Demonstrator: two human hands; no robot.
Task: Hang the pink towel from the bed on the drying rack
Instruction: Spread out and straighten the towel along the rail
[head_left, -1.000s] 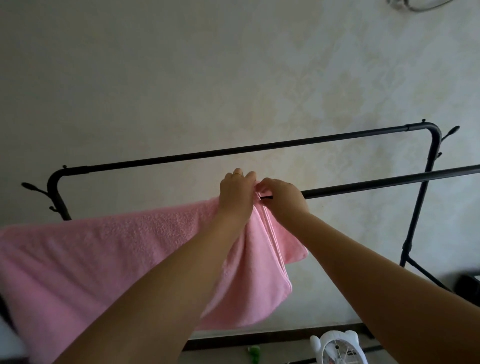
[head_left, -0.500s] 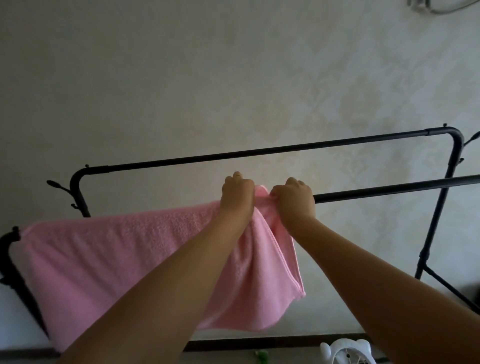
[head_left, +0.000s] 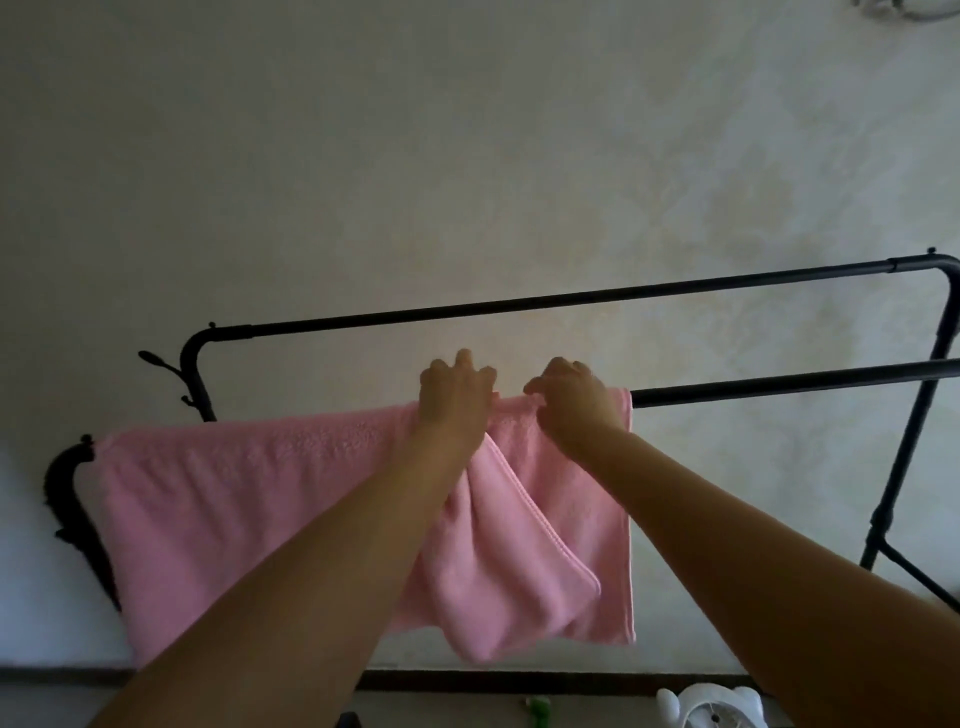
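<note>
The pink towel (head_left: 249, 509) hangs over the near bar of the black drying rack (head_left: 779, 387), covering that bar from its left end to about the middle. A folded flap of the towel droops in front at the right. My left hand (head_left: 454, 397) grips the towel's top edge on the bar. My right hand (head_left: 574, 408) pinches the same edge a little to the right, near the towel's right corner. Both forearms reach up from below.
The rack's far bar (head_left: 519, 306) runs higher, close to a pale patterned wall. Its right leg (head_left: 904, 457) slants down at the right edge. A white rounded object (head_left: 711, 706) and a small green thing (head_left: 693, 709) sit on the floor below.
My hands have drawn apart along the bar, the right one sliding right and spreading the towel's end out. The towel now hangs wider and flatter over the bar.
</note>
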